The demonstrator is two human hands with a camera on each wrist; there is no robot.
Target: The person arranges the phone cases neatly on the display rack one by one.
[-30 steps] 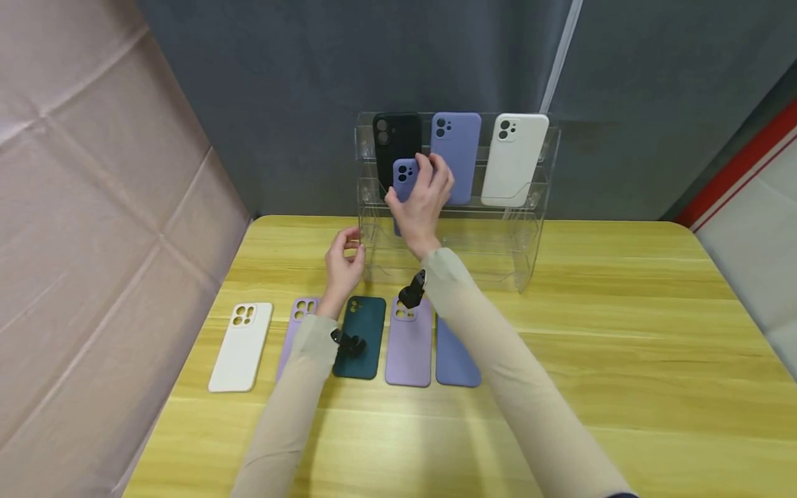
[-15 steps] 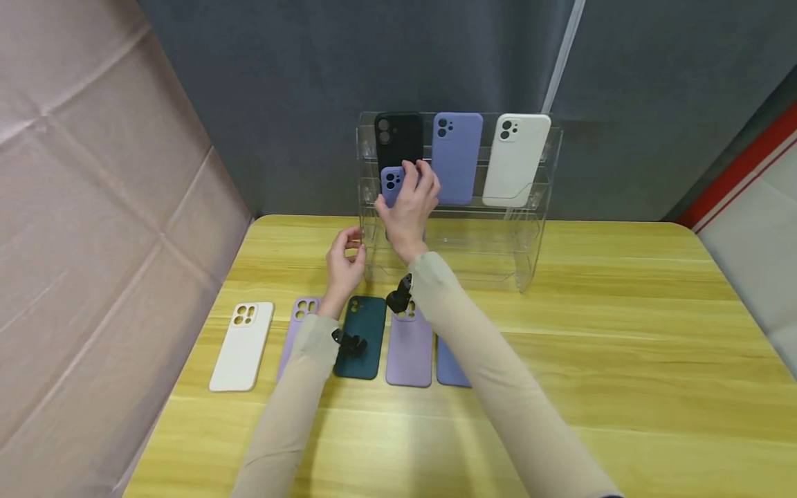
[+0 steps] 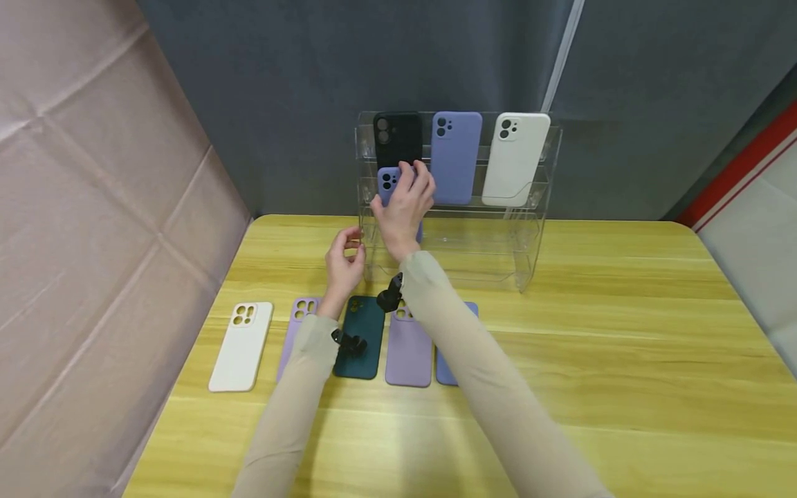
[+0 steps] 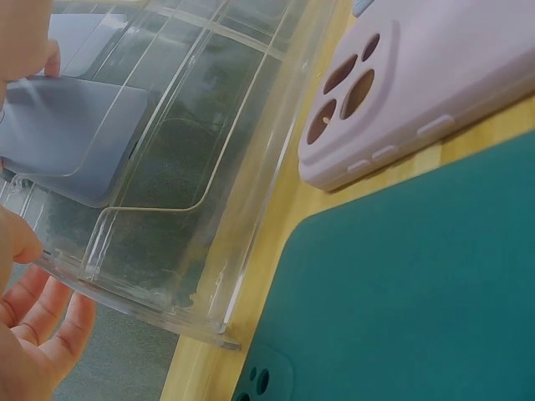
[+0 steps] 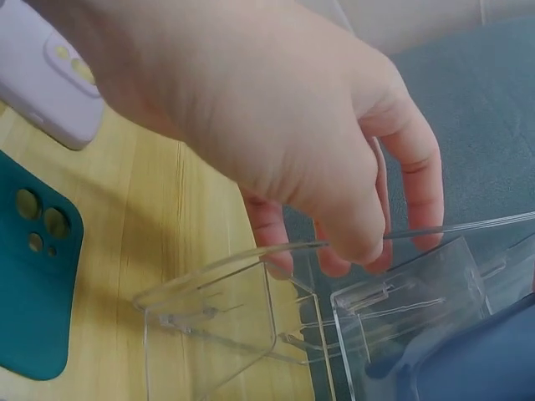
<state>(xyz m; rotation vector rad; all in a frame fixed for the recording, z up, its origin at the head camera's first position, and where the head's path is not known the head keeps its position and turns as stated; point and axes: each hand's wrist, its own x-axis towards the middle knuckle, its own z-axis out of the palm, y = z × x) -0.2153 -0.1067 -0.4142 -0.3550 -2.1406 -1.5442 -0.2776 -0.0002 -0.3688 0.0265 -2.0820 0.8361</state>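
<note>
My right hand [image 3: 403, 216] holds a blue-purple phone case [image 3: 386, 182] by its edges, upright at the left of the clear acrylic display rack [image 3: 540, 238]. In the left wrist view, the case's lower end lies behind a clear front lip of the rack. My left hand [image 3: 344, 266] grips the rack's left side panel, thumb on one face and fingers on the other, as the right wrist view shows. On the top tier stand a black phone case [image 3: 400, 138], partly covered by the held one, another blue-purple case [image 3: 456, 155] and a white case [image 3: 517, 159].
On the wooden table [image 3: 623, 346] in front lie a white case [image 3: 241, 346], a lilac case [image 3: 303, 309], a teal case [image 3: 367, 332], a second lilac case [image 3: 408, 356] and a blue case [image 3: 445, 366]. My forearms cover parts of several. A grey curtain [image 3: 280, 104] hangs behind.
My right hand has moved left and slightly down with the blue-purple case, so that it now sits nearer the rack's left side. My left hand has stayed on the side panel.
</note>
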